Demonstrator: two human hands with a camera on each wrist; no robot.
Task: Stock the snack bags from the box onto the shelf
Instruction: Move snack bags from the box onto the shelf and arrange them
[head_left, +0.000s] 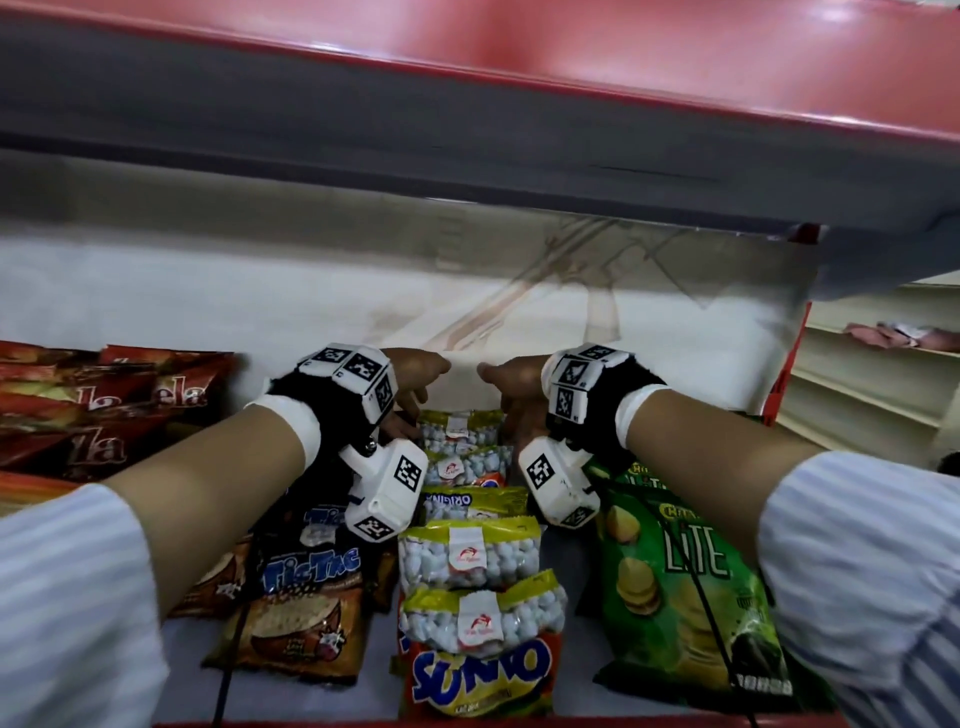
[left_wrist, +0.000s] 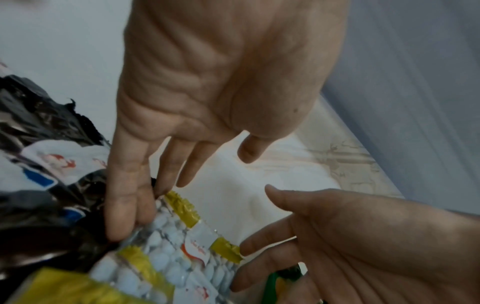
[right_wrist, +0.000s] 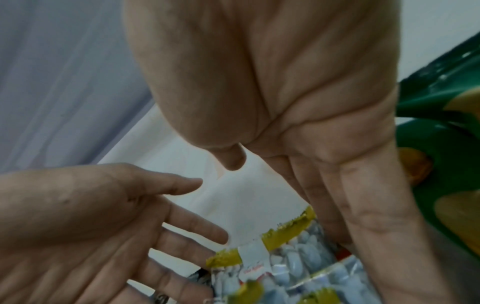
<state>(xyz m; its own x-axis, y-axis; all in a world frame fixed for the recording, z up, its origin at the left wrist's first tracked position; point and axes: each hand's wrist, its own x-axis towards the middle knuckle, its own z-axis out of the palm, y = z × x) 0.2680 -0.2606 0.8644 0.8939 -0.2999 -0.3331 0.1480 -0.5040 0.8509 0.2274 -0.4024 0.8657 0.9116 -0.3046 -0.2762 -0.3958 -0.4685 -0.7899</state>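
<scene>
The white shelf (head_left: 208, 312) carries rows of snack bags: green LITE chip bags (head_left: 685, 582) at right, Tic Tac bags (head_left: 306, 587) at left. Between them runs a row of clear yellow-topped candy bags (head_left: 470, 558). Both hands flank the rearmost candy bag (left_wrist: 182, 236): the left hand (left_wrist: 207, 92) and the right hand (right_wrist: 311, 123), fingers straight, touch its sides.

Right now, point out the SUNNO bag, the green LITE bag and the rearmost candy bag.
SUNNO bag (head_left: 480, 673): head view, on its blue lettering.
Green LITE bag (head_left: 691, 582): head view, mid front panel.
Rearmost candy bag (head_left: 460, 431): head view, its clear front.
</scene>
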